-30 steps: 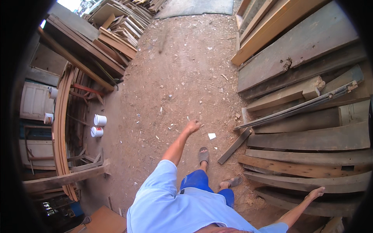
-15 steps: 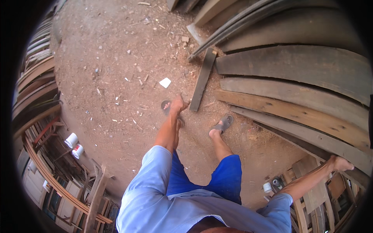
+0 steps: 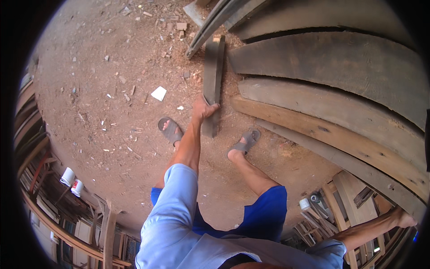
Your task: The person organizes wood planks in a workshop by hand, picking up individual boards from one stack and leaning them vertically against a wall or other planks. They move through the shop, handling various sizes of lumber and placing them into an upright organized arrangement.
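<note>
A short, dark wooden plank (image 3: 209,67) extends from beside the stacked boards toward my feet. My left hand (image 3: 204,108) is closed around its near part, the thumb across the top and the fingers over the left edge. The plank is tilted, so its right side face shows. Far to the right, my right hand (image 3: 405,219) touches the lower edge of the lowest grey board (image 3: 331,154) in a stack. Its fingers are mostly hidden at that edge.
Long boards (image 3: 327,58) fan out on the right, with a knotty brown board (image 3: 322,130) among them. Wood scraps and a white piece (image 3: 158,93) litter the dirt floor. White buckets (image 3: 68,176) and timber frames stand at left. My sandalled feet (image 3: 170,130) flank the plank's near end.
My left hand has reached the short plank and closed on it; the plank has tilted. My right hand has slid down to the lowest board's lower edge. The view has shifted right.
</note>
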The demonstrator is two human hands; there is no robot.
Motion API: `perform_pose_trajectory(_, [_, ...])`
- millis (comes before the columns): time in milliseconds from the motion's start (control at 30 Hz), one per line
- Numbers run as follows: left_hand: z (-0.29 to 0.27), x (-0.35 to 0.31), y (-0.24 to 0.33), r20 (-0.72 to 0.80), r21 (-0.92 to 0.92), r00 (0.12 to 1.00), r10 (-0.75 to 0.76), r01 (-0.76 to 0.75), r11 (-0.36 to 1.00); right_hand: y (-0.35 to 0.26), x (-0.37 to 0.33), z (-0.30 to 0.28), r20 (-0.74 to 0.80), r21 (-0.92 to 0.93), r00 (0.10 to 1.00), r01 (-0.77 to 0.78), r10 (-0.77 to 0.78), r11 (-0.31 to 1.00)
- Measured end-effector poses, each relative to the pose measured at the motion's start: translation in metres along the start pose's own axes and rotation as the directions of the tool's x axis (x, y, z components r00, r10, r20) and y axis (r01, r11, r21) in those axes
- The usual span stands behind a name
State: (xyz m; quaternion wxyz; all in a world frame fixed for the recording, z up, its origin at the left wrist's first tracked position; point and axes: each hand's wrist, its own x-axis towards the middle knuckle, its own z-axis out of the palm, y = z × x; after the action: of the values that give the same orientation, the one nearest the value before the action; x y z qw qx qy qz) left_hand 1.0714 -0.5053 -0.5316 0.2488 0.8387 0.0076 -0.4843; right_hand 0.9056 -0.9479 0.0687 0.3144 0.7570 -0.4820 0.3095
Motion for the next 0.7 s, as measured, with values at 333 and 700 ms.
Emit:
perform_pose_trajectory(333, [0.041,-0.275,-0.026,0.224,-0.946,0.956,-0.189,0.260,0.193,-0.004,-0.003,0.013,0.123,0.322,0.864,-0.500,0.488,0.804])
perform_pose_trajectory(700, [-0.683,-0.326,-0.044,-0.870,-0.479,0.241,-0.430,-0.615,0.626,0.003,-0.013,0.034,0.312,0.369,0.823,-0.566,0.476,0.737])
